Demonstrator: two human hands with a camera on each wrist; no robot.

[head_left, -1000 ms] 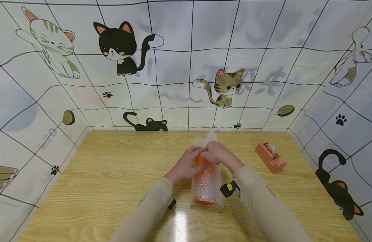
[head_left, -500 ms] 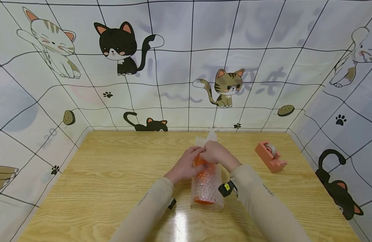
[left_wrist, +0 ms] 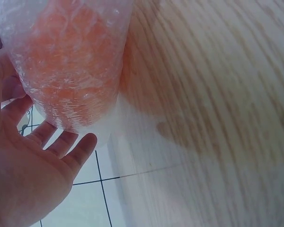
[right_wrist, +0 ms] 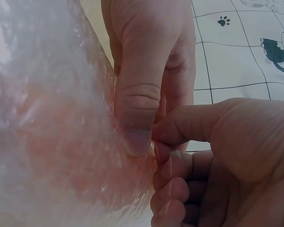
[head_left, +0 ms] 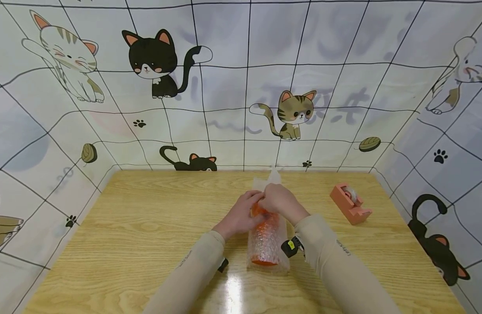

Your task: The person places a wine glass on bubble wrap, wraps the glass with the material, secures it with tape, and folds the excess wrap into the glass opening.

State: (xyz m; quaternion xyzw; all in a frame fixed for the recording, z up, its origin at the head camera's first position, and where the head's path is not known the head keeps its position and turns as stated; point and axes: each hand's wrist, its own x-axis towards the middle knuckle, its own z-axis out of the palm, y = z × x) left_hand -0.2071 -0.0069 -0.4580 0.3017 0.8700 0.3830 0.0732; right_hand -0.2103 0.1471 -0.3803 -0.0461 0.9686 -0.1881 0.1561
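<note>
An orange cylinder-shaped object in clear bubble wrap [head_left: 266,246] lies lengthwise on the table, its orange near end showing through the film. My left hand [head_left: 239,214] holds the far part of this bundle from the left. Its thumb [right_wrist: 136,135] presses on the wrap in the right wrist view, while its other fingers [left_wrist: 80,153] lie along the bundle in the left wrist view. Beside that thumb, my right hand [head_left: 281,201] has curled fingers and pinches at the wrap's edge; its fingertips [right_wrist: 173,189] touch the film. What exactly they pinch is mostly hidden.
A pink tape dispenser [head_left: 349,204] with a roll of clear tape stands at the right of the wooden table [head_left: 154,218]. Loose wrap [head_left: 274,176] sticks up beyond the hands. Cat-printed cloth walls [head_left: 225,87] close off the back and sides.
My right wrist and forearm have shifted slightly left and inward, with the hand still at the far part of the wrap. The left hand and the bundle have stayed put.
</note>
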